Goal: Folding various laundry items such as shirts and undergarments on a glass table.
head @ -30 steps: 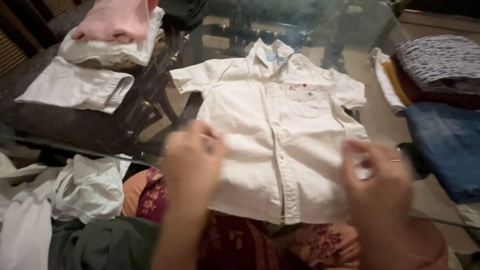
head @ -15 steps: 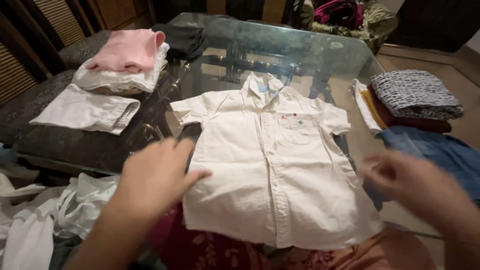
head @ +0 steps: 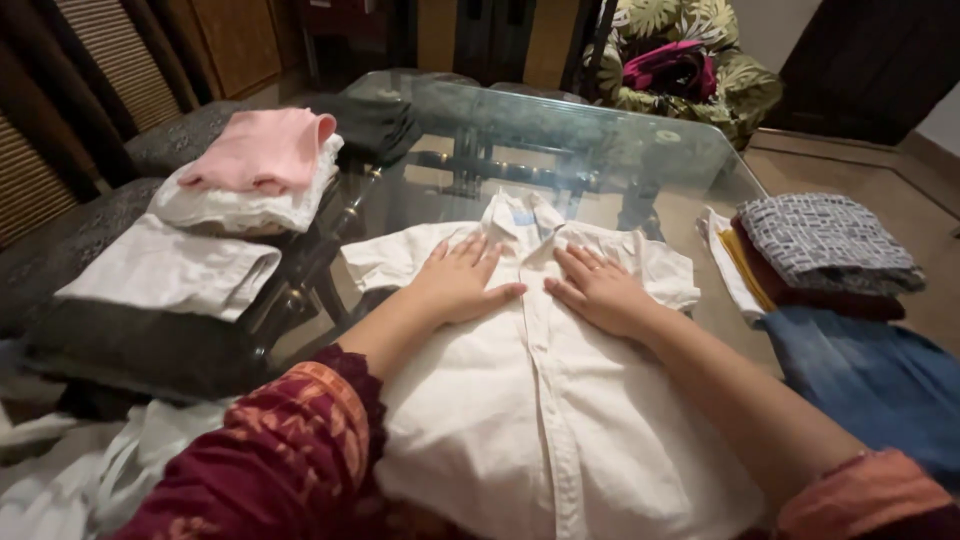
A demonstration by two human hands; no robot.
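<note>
A small white short-sleeved shirt (head: pixel 520 420) lies face up, buttoned, on a glass table (head: pixel 600 150), its collar pointing away from me. My left hand (head: pixel 462 278) rests flat on the shirt's chest left of the button line, fingers spread. My right hand (head: pixel 598 290) presses flat on the chest just right of the buttons, over the pocket area, a ring on one finger. Neither hand grips the cloth. Both forearms stretch over the lower half of the shirt.
On the left lie a folded white garment (head: pixel 170 270) and a stack with a pink piece (head: pixel 262 150) on top. Folded patterned cloth (head: pixel 825 240) and a blue denim piece (head: pixel 880 375) lie on the right. Crumpled white laundry (head: pixel 60 480) is heaped at lower left.
Both hands left the shirt's lower sides and moved up to its chest, where they now lie flat side by side. The camera view tilted up and forward.
</note>
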